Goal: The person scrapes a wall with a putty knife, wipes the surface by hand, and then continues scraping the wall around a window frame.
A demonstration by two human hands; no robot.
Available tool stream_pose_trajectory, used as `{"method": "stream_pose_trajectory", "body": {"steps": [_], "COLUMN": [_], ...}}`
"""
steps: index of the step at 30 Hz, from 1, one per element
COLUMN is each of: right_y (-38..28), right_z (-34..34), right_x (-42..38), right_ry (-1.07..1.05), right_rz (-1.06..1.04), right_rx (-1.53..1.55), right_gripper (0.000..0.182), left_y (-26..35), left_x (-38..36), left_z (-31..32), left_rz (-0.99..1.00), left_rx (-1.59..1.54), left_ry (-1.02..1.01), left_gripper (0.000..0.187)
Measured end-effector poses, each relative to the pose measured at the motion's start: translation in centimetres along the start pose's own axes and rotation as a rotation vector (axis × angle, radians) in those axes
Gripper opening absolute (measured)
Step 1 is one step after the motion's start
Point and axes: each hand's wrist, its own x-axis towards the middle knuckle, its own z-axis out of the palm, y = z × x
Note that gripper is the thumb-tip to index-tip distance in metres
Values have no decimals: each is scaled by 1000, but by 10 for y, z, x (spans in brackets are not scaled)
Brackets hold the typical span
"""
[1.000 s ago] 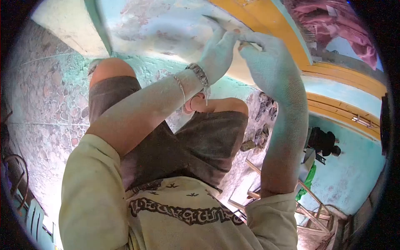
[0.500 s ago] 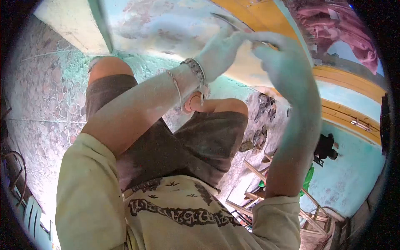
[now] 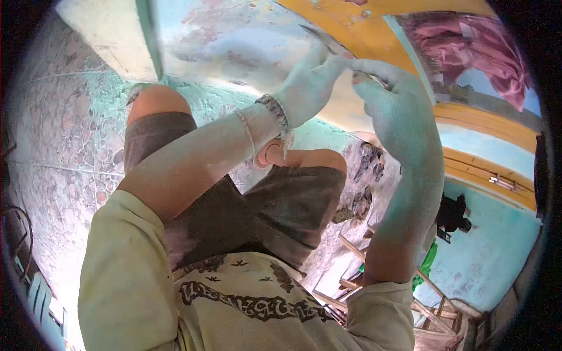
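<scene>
A thin, dark, pointed blade point(image 3: 321, 35), knife-like, juts up and left past my fingers, close to the peeling pale-blue wall point(image 3: 228, 35). My left hand point(image 3: 310, 82), wearing bracelets at the wrist, has its fingers pressed against the blade. The curled index finger and thumb of my right hand point(image 3: 395, 96) grip its other end; the handle is mostly hidden by the fingers. Both hands meet near the orange-yellow wooden frame point(image 3: 345, 20) and look dusted with pale powder.
Pink cloth point(image 3: 468, 52) lies beyond the frame at upper right. Sandals point(image 3: 369, 161) and a wooden chair-like frame point(image 3: 433, 316) with green cloth point(image 3: 426, 266) are at lower right. Stone-patterned floor point(image 3: 64, 134) spreads left. A pale upright panel point(image 3: 111, 35) stands at upper left.
Both hands and the blade sit slightly lower in view, with the wall and frame shifted a little too. The grip looks the same.
</scene>
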Motion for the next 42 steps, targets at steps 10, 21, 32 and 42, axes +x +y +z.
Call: {"method": "stream_pose_trajectory", "body": {"steps": [10, 21, 32, 42], "right_y": [-11, -9, -29, -26], "right_z": [-4, -16, -18, -30], "right_x": [2, -1, 6, 14], "right_ry": [3, -66, -69, -108], "right_rz": [-51, -241, -76, 48], "right_rx": [-207, -316, -278, -272], "right_gripper": [31, 29, 26, 35], "left_y": [6, 17, 18, 16], "left_x": [0, -7, -8, -3], "left_z": [-13, -7, -5, -7], "left_rz": [108, 22, -1, -33], "left_rx": [205, -106, -159, -149], "left_ry": [-70, -102, -97, -153], "left_gripper": [33, 39, 41, 37]}}
